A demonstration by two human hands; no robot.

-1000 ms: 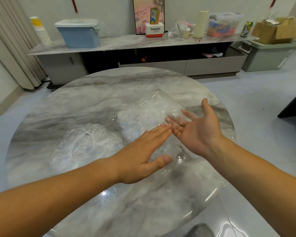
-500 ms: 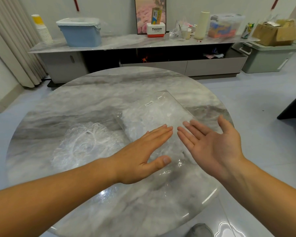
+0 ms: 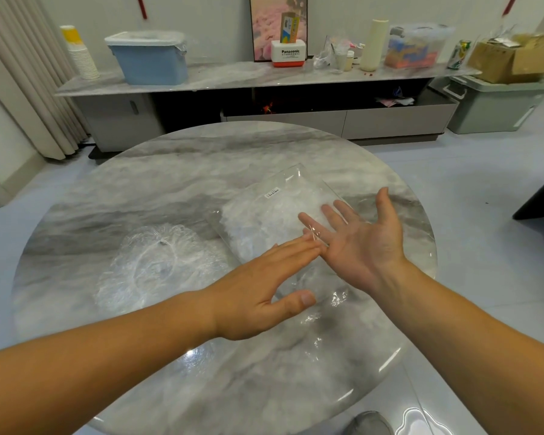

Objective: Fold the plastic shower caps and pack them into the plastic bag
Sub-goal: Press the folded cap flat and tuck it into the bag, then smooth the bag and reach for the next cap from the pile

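Note:
A clear plastic bag (image 3: pixel 274 211) stuffed with white folded shower caps lies flat on the round marble table (image 3: pixel 176 171), a small label near its far end. My left hand (image 3: pixel 264 287) lies flat, palm down, fingers straight, over the bag's near open end. Turned palm up with fingers spread, my right hand (image 3: pixel 358 240) has its fingertips at the bag's right side, under a thin film edge. One loose transparent shower cap (image 3: pixel 157 262) lies spread open on the table to the left of the bag.
Behind the table runs a low marble-topped cabinet (image 3: pixel 233 80) carrying a blue lidded bin (image 3: pixel 150 58), stacked paper cups (image 3: pixel 80 53), a red-and-white box (image 3: pixel 288 53) and a clear storage box (image 3: pixel 416 45). A grey bin with a cardboard box (image 3: pixel 512 58) stands at the right.
My right hand drew back toward me and to the right, then returned to the bag's right side, palm up. The left hand stayed flat on the bag.

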